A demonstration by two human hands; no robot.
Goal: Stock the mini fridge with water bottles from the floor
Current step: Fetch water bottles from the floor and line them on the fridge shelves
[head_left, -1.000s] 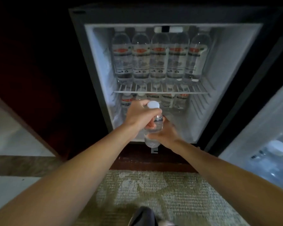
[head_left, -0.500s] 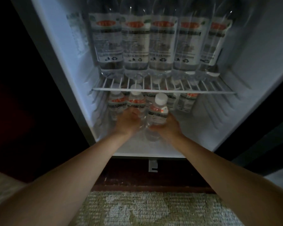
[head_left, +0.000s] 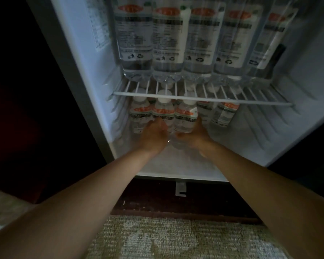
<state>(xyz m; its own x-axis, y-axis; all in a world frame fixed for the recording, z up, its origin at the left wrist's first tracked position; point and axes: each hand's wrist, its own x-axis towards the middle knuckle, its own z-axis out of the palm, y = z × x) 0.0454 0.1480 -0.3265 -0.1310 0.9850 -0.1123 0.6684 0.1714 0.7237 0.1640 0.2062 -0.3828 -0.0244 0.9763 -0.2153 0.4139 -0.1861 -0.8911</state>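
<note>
The mini fridge (head_left: 94,101) stands open in front of me. A small water bottle (head_left: 186,116) with a white cap and an orange label stands upright on the fridge floor, in line with other small bottles (head_left: 141,114). My right hand (head_left: 198,137) grips its lower right side. My left hand (head_left: 153,135) curls against its lower left side, next to the neighbouring bottle (head_left: 164,111). The bottle's clear base shows between my two hands. Several large bottles (head_left: 166,40) fill the wire shelf (head_left: 251,102) above.
Two more small bottles (head_left: 223,114) stand further back on the right of the lower compartment, with white fridge floor (head_left: 251,146) in front of them. A patterned rug (head_left: 176,238) lies below the fridge. Dark cabinet wood surrounds the fridge on the left.
Both hands have carried the small bottle from the fridge's front edge deeper into the lower compartment, beside the front row. My head has moved closer and lower.
</note>
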